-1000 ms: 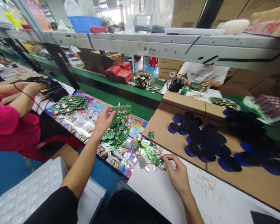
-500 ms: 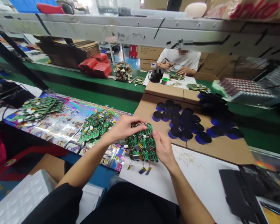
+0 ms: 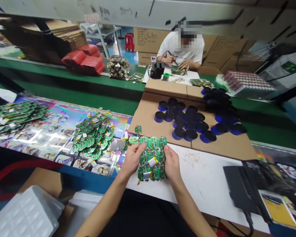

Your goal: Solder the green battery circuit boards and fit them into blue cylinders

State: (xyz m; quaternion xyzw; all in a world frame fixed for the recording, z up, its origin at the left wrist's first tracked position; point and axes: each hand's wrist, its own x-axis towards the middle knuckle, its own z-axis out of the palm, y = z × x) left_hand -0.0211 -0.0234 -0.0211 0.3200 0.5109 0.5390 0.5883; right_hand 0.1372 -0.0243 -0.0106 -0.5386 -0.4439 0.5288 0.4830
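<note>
Between my two hands is a panel of green circuit boards (image 3: pixel 151 149), with small silver battery cells and wires on it. My left hand (image 3: pixel 132 159) grips its left edge, thumb on top. My right hand (image 3: pixel 172 163) pinches the right edge in the same way. Just beyond the panel, a small single circuit board (image 3: pixel 138 129) shows against the cardboard's near left corner. Left of my left hand lies a heap of round green circuit boards (image 3: pixel 92 136) with battery cells among them. Grey discs (image 3: pixel 118 144) show between heap and hand.
Blue-black round parts (image 3: pixel 179 123) stand on a cardboard sheet (image 3: pixel 143 113) ahead. Stacked board panels (image 3: pixel 17 113) lie far left. A black device (image 3: pixel 239 184) sits at right on the white sheet (image 3: pixel 199 168). Across the bench, a person (image 3: pixel 181 49) handles boards. A shelf beam (image 3: pixel 128 13) crosses overhead.
My left hand has moved from the panel's top edge to its left edge. The panel now lies flatter in my hands, and a small single board shows beyond it. The view has shifted.
</note>
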